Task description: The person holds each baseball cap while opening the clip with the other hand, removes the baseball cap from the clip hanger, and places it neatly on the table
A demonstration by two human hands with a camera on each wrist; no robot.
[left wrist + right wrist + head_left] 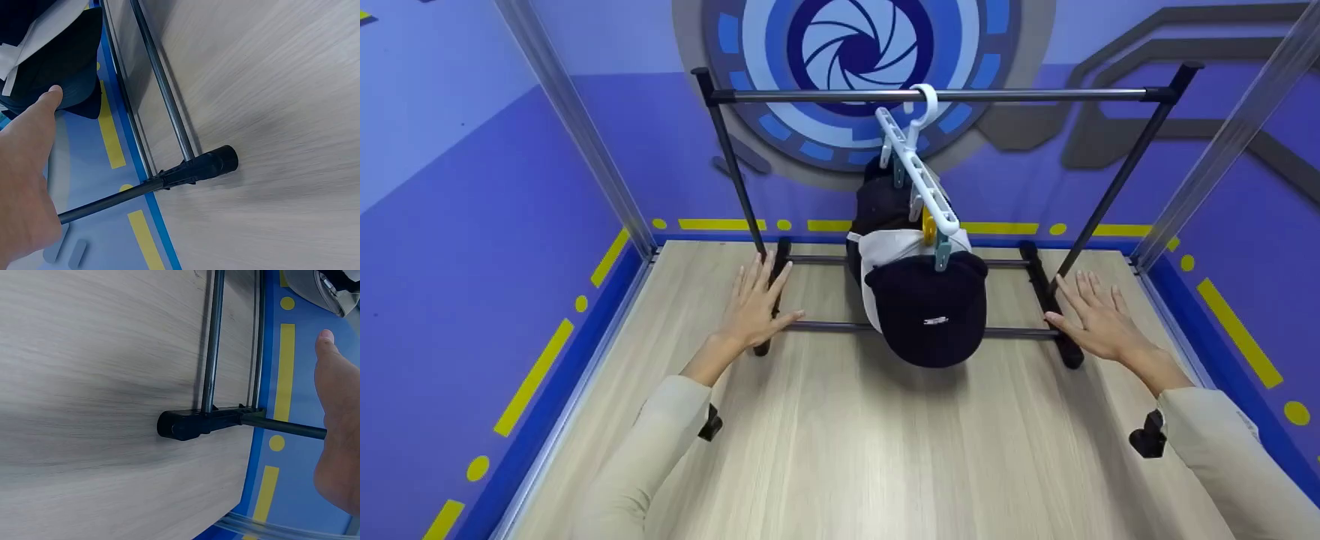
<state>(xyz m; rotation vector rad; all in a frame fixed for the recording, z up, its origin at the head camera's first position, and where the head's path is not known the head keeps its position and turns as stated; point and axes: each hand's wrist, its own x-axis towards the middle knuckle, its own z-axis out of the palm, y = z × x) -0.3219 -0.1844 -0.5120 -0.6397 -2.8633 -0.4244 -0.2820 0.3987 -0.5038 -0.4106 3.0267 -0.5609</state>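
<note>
My left hand (751, 304) is spread with straight fingers beside the left upright of a black rack, holding nothing. My right hand (1099, 319) mirrors it by the right upright, fingers straight and thumb out. Between them a white clip hanger (919, 172) hangs by its hook from the rack's top bar (825, 96). Several caps dangle from its clips: a black cap (934, 315) with ear-like bumps in front, a white cap (877, 247) behind it, and dark ones farther back, partly hidden. In the left wrist view, the thumb overlaps a dark cap (62, 67).
The rack stands on black feet (1069, 349), joined by two low bars (829, 326), on a pale wooden table (840, 450). Blue-purple panels (457, 247) with yellow marks enclose the back and both sides. Metal posts (577, 127) rise at the back corners.
</note>
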